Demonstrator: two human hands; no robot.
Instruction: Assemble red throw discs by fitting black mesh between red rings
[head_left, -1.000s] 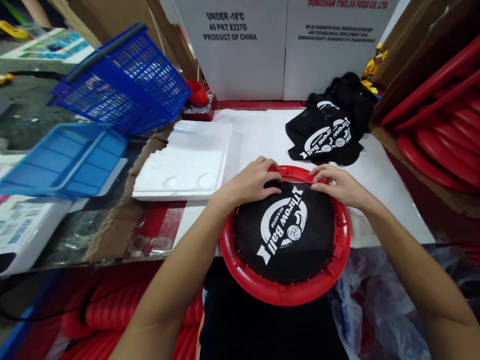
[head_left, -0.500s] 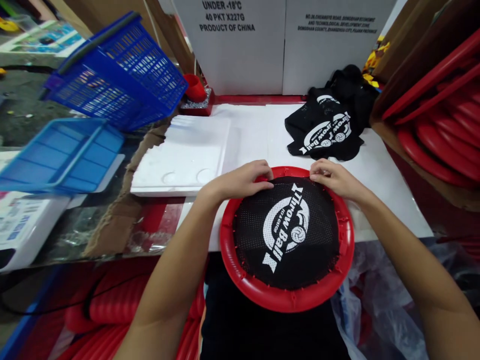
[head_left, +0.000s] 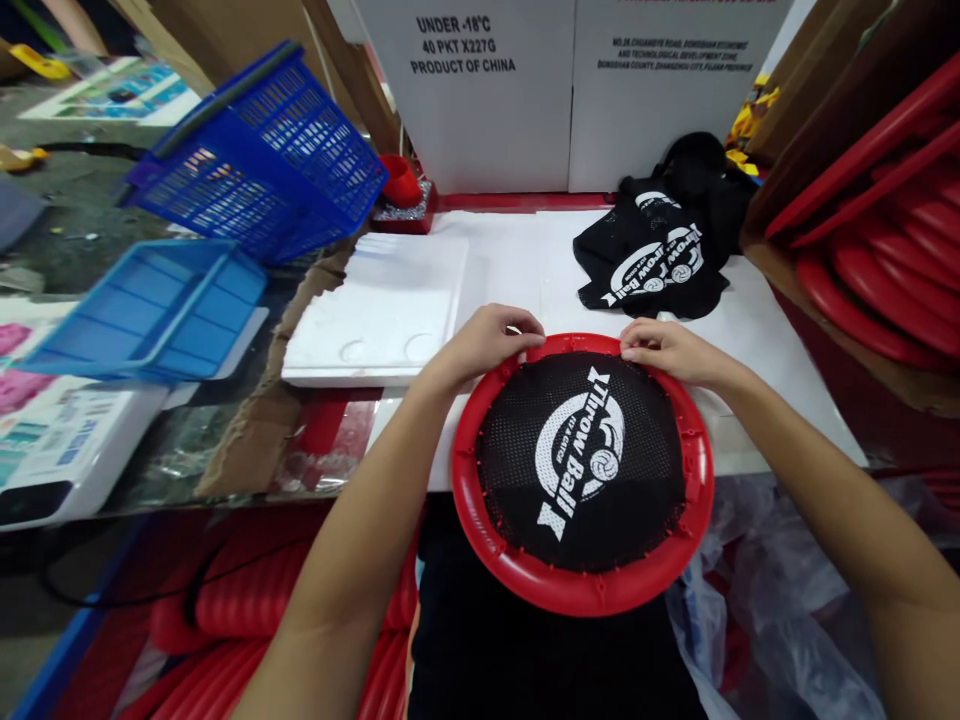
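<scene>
A red plastic ring (head_left: 469,490) rests at the table's front edge, tilted down toward my lap. Black mesh (head_left: 510,450) printed "Throw Ball" in white spans its middle, caught on small pegs around the inner rim. At the ring's far upper-left edge, my left hand (head_left: 495,340) pinches the rim, thumb and fingertips close together. My right hand (head_left: 664,350) grips the upper-right part of the rim with curled fingers. Whether either hand also has the mesh edge between its fingertips, I cannot make out. Beyond the right hand lie several loose black mesh pieces (head_left: 645,255) with the same print.
White foam board (head_left: 375,310) lies left of the ring. A red cup (head_left: 401,180) stands behind it. Blue baskets (head_left: 262,150) and a light-blue tray (head_left: 150,310) sit further left. Red rings fill a carton (head_left: 765,240) at right. A large white box (head_left: 487,110) closes off the back.
My left hand has lifted slightly, its thumb moving from the mesh onto the rim. The right hand keeps its place on the ring. The whole view has shifted a little.
</scene>
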